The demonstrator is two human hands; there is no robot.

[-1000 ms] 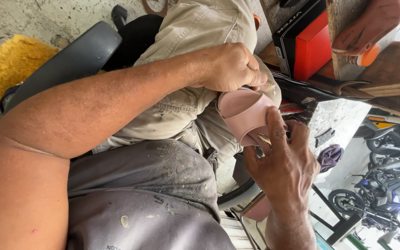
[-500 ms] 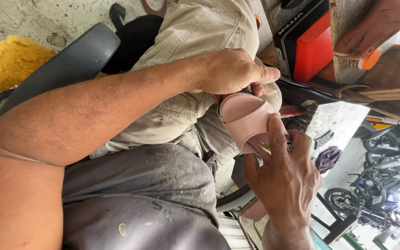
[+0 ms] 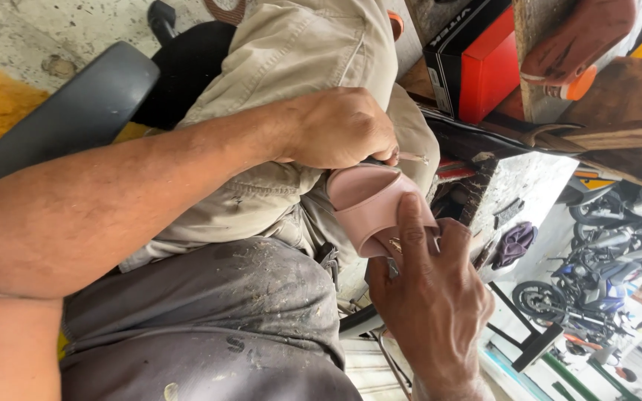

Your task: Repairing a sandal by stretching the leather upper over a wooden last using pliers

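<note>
A pink sandal rests on my lap against my khaki trouser leg. My right hand comes up from below and grips it, one finger laid along the strap near a small gold ornament. My left hand reaches across from the left in a fist at the sandal's upper edge. A thin pale tool tip pokes out of its fingers. The rest of the tool is hidden in the fist. A stained grey apron covers my lap below.
A black and red box and rough wooden boards lie at the upper right, where another person's hand rests. A dark chair armrest is at the left. Parked motorcycles stand at the right.
My left fist has slid slightly down onto the sandal's upper edge. My right hand has shifted its finger further up along the strap.
</note>
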